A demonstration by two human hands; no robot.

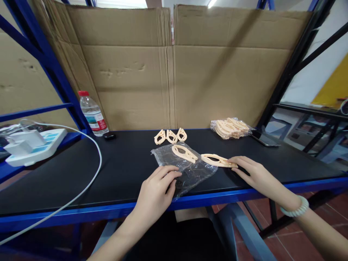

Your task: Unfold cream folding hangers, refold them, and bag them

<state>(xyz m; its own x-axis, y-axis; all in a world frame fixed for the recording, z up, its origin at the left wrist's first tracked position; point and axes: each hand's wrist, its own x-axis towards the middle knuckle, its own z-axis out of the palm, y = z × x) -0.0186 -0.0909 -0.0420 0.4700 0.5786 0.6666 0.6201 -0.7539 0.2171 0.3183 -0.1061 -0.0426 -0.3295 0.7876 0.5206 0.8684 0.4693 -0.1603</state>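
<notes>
My left hand (pixel 157 188) rests at the near left part of a clear plastic bag (pixel 190 179), its fingers slightly bent and apart, fingertips touching the film. The bag lies flat and creased on the black tabletop. One cream plastic folding hanger (pixel 185 153), folded up, lies on the bag's far part. Just right of it is a second folded hanger (pixel 216 160), its left end by the bag's edge. My right hand (pixel 252 174) pinches that second hanger's right end between thumb and fingers. Behind the bag, three small cream pieces (pixel 171 137) of similar shape stand in a row.
A bagged stack of cream hangers (pixel 231 128) sits at the back right, beside a dark phone (pixel 264 138). At the back left are a water bottle (pixel 94 114) and a small black object (pixel 109 135). A white cable (pixel 99 159) loops from a power strip (pixel 40 146). Cardboard (pixel 130 79) walls the back.
</notes>
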